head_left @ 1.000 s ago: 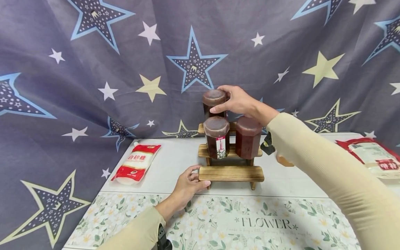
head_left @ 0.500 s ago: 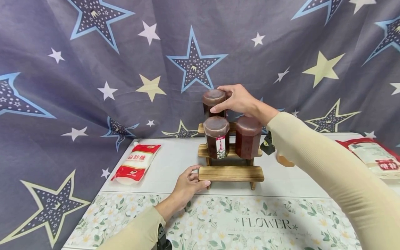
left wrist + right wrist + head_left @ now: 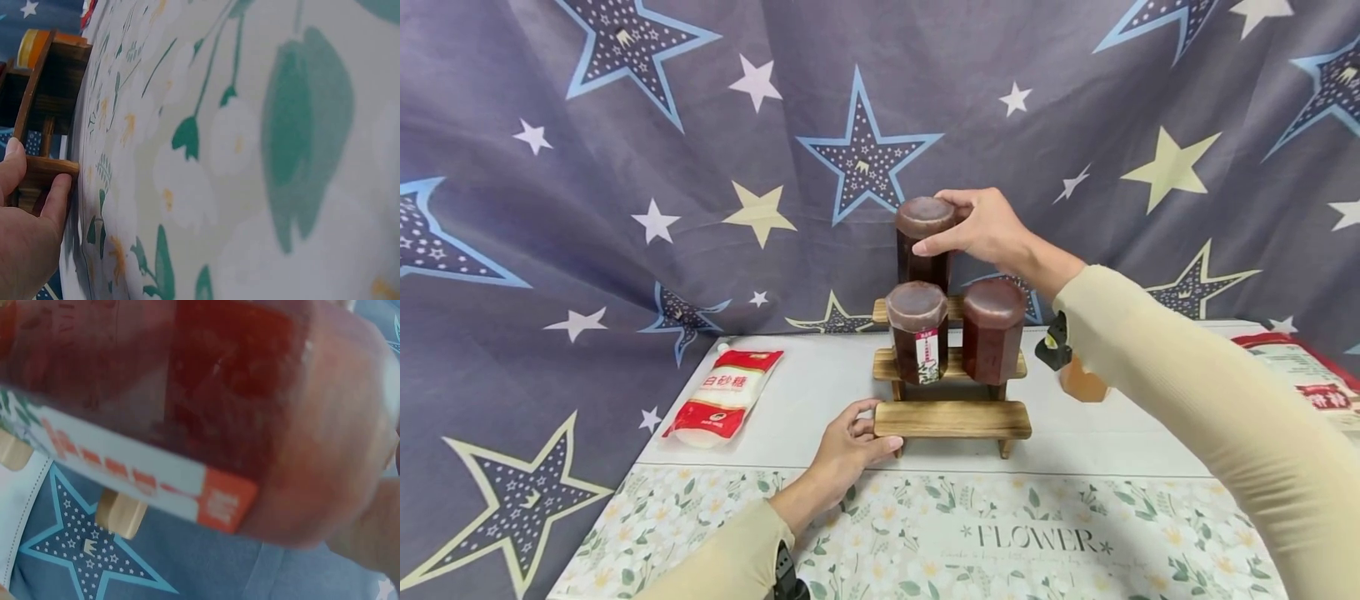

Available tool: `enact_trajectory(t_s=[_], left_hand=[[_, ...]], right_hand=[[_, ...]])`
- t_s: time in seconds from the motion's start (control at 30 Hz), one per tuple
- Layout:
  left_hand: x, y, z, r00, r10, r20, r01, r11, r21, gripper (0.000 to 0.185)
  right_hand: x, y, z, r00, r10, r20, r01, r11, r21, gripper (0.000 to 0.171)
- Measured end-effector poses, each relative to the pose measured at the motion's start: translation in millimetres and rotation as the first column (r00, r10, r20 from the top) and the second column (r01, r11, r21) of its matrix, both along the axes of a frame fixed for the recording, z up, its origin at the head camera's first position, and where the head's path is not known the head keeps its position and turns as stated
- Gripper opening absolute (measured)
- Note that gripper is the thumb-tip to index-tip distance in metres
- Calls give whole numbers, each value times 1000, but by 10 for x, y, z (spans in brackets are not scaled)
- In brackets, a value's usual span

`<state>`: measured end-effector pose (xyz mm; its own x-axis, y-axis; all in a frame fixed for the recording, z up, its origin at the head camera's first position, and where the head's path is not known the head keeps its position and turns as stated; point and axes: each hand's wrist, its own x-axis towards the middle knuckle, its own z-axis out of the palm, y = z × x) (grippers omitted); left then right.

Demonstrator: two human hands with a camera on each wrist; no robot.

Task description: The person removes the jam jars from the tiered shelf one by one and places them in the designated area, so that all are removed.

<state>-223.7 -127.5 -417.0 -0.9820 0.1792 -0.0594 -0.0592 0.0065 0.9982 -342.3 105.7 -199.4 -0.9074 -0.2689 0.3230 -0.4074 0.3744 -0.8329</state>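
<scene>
Up at the top tier of a small three-step wooden rack (image 3: 952, 419), my right hand (image 3: 981, 225) grips a dark jar (image 3: 923, 262) near its lid, thumb in front. Two more jars stand side by side on the middle step: a dark one with a white and pink label (image 3: 917, 337), and a reddish one (image 3: 994, 333). My left hand (image 3: 842, 450) holds the left end of the bottom step, its thumb at the front edge. The left wrist view shows those fingers (image 3: 56, 203) against the rack's wood. A labelled red jar (image 3: 231, 394) fills most of the right wrist view.
A red and white bag (image 3: 726, 398) lies on the table at left, another red and white bag (image 3: 1318, 387) at far right. An amber thing (image 3: 1082, 383) stands partly behind my right sleeve. A star-patterned curtain (image 3: 820, 100) hangs behind; a floral mat (image 3: 880, 533) covers the front.
My right hand has raised the dark jar and shifted it slightly right. The left hand keeps its hold on the rack, and the two middle jars stay put.
</scene>
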Motion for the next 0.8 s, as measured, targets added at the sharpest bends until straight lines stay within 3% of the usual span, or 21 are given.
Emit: enact_trajectory(t_s=[0.5,0.8], left_hand=[[15,7,-4,1000,3,3,-3,1000,-5,66],[6,3,8,1000,-2,2,2,1000,-15,65]], right_hand=[[43,304,137,997,-76,-21,75,996,-42,56],[87,626,159,987,-157,-20,158,987,16,60]])
